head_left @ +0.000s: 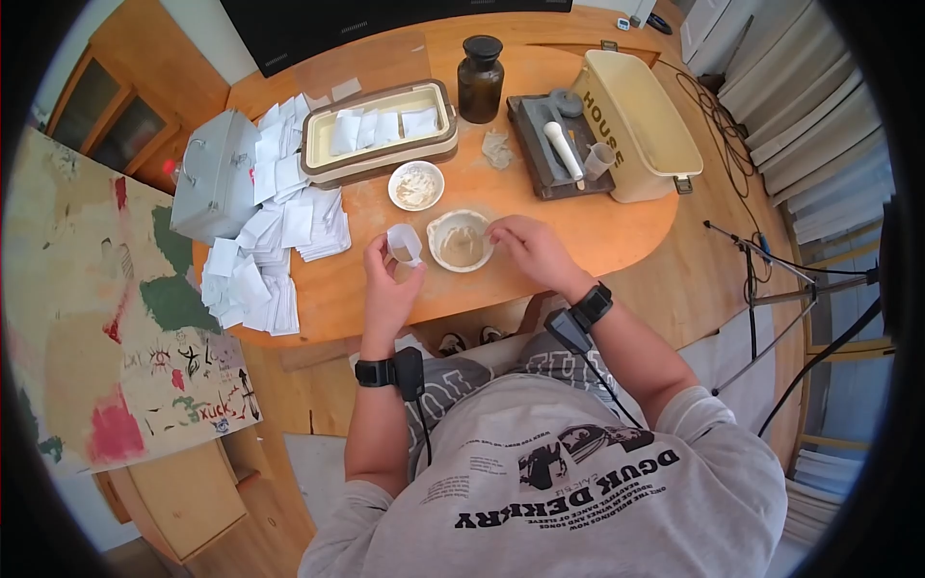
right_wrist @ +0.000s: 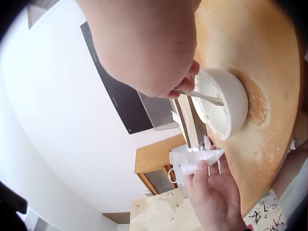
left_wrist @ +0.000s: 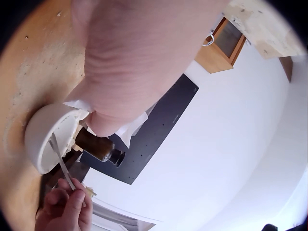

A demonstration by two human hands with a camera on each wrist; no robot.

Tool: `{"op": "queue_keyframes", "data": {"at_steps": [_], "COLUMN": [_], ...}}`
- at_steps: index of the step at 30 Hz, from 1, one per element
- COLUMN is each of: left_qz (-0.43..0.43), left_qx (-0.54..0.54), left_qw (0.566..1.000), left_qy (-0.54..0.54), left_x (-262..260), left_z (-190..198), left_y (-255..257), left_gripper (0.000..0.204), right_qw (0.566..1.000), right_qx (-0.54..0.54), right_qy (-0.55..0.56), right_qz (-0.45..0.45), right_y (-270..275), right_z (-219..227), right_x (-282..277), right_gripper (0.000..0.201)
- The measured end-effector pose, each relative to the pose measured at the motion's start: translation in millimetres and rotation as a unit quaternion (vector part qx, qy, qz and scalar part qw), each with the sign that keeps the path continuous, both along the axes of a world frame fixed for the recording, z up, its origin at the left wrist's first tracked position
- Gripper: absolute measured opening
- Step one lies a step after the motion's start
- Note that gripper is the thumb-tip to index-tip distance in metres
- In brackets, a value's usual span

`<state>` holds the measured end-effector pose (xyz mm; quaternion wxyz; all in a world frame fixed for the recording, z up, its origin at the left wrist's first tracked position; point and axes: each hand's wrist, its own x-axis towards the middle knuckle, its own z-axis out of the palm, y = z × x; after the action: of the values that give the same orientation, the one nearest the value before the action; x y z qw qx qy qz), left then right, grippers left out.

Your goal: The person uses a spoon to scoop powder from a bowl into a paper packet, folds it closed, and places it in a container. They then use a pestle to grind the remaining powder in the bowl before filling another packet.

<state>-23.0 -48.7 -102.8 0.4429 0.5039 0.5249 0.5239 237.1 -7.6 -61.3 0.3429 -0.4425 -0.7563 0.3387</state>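
The left hand [head_left: 390,289] holds a small white paper piece [head_left: 405,245], opened like a pouch, just left of a white bowl [head_left: 436,252] with powder in it. In the right wrist view the left hand [right_wrist: 215,192] pinches this paper [right_wrist: 195,160] between thumb and fingers. The right hand [head_left: 538,252] is at the bowl's right rim. In the left wrist view, the right hand [left_wrist: 67,207] pinches a thin spatula [left_wrist: 61,163] whose tip is inside the bowl [left_wrist: 38,132]. A second bowl [head_left: 416,186] with white powder stands behind.
Stacks of folded white packets [head_left: 318,223] lie at left beside a metal case [head_left: 214,173]. Behind are a cream tray [head_left: 448,144] holding packets and a dark jar [head_left: 481,82]. A grey tray [head_left: 540,144] with a white pestle [head_left: 563,149] and a cream bin [head_left: 655,135] stand at right.
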Motion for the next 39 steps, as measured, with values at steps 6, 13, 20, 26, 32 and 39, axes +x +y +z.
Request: {"op": "queue_keyframes", "data": {"at_steps": [6,13,20,26,32,39], "left_qz": [0.002,-0.016,-0.022,-0.034,-0.018,0.035], "left_qx": [0.015,0.039,0.048,0.065,0.078,0.006], "left_qw": [0.999,0.974,0.957,0.951,0.951,0.996], "left_qy": [0.053,0.220,0.285,0.300,0.297,-0.079], "left_x": [1,4,10,21,18,6], "left_z": [-2,20,29,24,11,-6], "left_y": [2,-2,1,6,5,9], "left_gripper": [0.063,0.061,0.060,0.060,0.062,0.067], "right_qw": [0.997,0.917,0.864,0.888,0.995,0.995], "right_qx": [-0.016,-0.284,-0.316,-0.249,0.039,0.064], "right_qy": [0.011,0.251,0.357,0.344,0.073,-0.032], "right_qz": [-0.078,-0.123,-0.164,-0.174,-0.050,-0.069], "right_y": [-9,-24,-12,-9,-21,-14], "right_z": [-10,-35,-22,14,30,-9], "right_x": [-4,-13,-4,-15,-12,2], "right_gripper": [0.018,0.024,0.023,0.021,0.016,0.015]}}
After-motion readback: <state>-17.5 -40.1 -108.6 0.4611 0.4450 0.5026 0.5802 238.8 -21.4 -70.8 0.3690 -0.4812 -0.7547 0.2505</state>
